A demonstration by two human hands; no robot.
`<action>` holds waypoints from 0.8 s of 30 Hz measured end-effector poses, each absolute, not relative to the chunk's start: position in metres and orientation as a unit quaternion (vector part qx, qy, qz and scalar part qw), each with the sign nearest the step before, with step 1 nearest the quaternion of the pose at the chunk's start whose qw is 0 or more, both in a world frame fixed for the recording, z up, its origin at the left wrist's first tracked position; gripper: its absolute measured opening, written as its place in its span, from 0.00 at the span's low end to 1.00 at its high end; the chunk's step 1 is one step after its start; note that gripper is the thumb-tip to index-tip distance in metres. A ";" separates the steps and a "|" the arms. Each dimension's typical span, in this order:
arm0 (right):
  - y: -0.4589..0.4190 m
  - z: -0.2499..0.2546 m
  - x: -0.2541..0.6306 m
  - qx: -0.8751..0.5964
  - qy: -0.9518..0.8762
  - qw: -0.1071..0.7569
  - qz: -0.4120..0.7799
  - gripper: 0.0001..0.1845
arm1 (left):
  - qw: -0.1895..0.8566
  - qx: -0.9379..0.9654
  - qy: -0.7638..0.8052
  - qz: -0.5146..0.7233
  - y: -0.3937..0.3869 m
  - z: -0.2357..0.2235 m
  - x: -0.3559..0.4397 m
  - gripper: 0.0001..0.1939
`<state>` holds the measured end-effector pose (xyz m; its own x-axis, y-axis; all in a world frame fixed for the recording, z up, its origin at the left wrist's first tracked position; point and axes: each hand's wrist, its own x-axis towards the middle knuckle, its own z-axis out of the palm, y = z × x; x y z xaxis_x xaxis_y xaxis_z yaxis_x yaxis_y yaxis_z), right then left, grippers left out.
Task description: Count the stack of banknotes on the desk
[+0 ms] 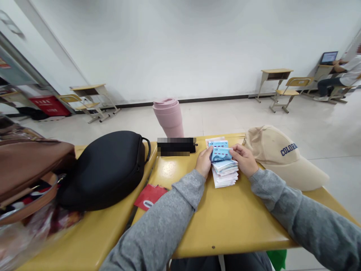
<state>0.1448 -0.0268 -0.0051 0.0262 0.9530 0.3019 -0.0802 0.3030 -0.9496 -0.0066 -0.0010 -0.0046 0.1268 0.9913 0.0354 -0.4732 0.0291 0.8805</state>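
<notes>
My left hand pinches the left edge of a blue-and-white printed packet. At its right edge, the thumb and fingers of my right hand are closed on the same packet. Red dashes and small print run across its face; its exact kind is not clear. Just below, on the desk, lies a layered stack of similar thin white-and-blue packets. Another blue piece shows behind the held one, above a pale pink-white piece.
A beige cap lies right of my right hand. To the left are a phone, a pink tumbler, a red packet, a black case and a brown bag. A person sits at a far laptop.
</notes>
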 end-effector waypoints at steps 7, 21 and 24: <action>-0.029 -0.002 0.145 -0.413 -0.551 0.590 0.422 0.17 | 0.634 0.391 0.333 0.578 0.000 -0.005 -0.007 0.20; -0.035 0.004 0.142 -0.421 -0.563 0.574 0.419 0.20 | 0.643 0.378 0.329 0.580 -0.003 -0.003 -0.006 0.19; -0.034 0.004 0.142 -0.430 -0.566 0.573 0.408 0.19 | 0.652 0.378 0.323 0.572 -0.004 -0.003 -0.005 0.19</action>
<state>0.1422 -0.0337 0.0037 0.0268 0.9545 0.2970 0.0187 0.2966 -0.9548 -0.0051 -0.0038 -0.0029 0.1367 0.9905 0.0113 -0.5027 0.0595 0.8624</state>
